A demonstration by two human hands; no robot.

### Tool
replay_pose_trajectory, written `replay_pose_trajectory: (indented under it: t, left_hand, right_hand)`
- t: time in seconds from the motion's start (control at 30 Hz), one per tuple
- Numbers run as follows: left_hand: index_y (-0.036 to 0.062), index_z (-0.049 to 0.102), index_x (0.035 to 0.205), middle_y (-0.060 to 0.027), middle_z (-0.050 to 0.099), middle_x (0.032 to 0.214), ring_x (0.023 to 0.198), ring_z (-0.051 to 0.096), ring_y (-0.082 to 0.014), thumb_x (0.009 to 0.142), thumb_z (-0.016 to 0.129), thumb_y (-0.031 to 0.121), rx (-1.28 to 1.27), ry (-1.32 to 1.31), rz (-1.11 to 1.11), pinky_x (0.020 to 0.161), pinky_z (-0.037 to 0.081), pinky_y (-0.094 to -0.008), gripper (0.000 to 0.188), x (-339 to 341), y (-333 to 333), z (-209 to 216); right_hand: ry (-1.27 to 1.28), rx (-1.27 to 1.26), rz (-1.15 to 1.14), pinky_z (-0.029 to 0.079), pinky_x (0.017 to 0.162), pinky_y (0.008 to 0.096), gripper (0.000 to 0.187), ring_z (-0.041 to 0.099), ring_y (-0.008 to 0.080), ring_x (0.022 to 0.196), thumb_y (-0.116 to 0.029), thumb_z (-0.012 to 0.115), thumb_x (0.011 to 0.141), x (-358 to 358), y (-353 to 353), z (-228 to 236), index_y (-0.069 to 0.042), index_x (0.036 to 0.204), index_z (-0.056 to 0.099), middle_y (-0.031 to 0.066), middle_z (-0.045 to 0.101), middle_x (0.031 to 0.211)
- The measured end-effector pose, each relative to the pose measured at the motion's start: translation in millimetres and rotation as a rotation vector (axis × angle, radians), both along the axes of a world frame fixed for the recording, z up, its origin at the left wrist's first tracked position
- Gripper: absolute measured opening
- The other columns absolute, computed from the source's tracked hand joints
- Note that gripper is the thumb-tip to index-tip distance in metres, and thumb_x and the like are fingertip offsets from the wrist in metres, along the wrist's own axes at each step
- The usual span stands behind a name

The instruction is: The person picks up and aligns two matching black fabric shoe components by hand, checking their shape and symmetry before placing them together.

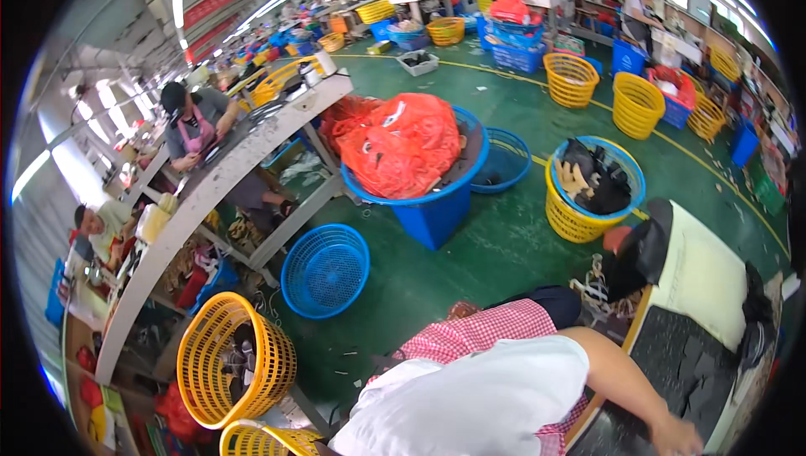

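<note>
My right forearm reaches from a white short sleeve toward the lower right corner. There my right hand (676, 436) is over the near end of a work table, close to dark sheet pieces (678, 364). The picture's dark rim cuts off its fingers, so I cannot make out their pose or anything in them. My left hand is outside the picture. A pale cream sheet or pad (701, 267) lies on the table beyond the dark pieces, beside a black draped piece (645, 254). My red checked apron (478, 330) shows below.
A yellow basket (193, 372) with dark pieces stands at the lower left, near an empty blue basket (326, 271). Red bags (403, 145) fill a blue tub (432, 212). Dark and tan pieces lie in a blue-lined yellow basket (579, 217). A co-worker (195, 124) sits at a long bench (214, 162).
</note>
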State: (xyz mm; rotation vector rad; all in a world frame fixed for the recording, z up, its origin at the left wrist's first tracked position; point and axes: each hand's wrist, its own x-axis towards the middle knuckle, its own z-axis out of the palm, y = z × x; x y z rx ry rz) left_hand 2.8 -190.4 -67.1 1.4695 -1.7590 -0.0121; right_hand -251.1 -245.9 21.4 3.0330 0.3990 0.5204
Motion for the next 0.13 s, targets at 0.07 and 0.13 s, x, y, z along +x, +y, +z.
replay_pose_trajectory:
  t: [0.07,0.13]
  left_hand:
    - [0.0067,0.072,0.085,-0.0207,0.058,0.114,0.109,0.053,-0.0366,0.070,0.061,0.018,-0.396,0.136,0.226,0.091,0.044,-0.0447,0.021,43,72,-1]
    - [0.0099,0.073,0.096,-0.0208,0.055,0.120,0.111,0.052,-0.0372,0.069,0.065,0.016,-0.426,0.247,0.523,0.093,0.043,-0.0465,0.029,63,189,-2]
  right_hand:
    - [0.288,-0.045,0.096,0.048,0.090,0.0457,0.034,0.062,0.0361,0.103,-0.025,0.066,0.090,29,16,-6,0.004,0.107,0.065,0.0229,0.062,0.117]
    - [0.334,0.095,-0.102,0.043,0.099,0.0484,0.042,0.058,0.0356,0.111,-0.032,0.065,0.090,48,-2,-9,0.002,0.114,0.062,0.0198,0.060,0.125]
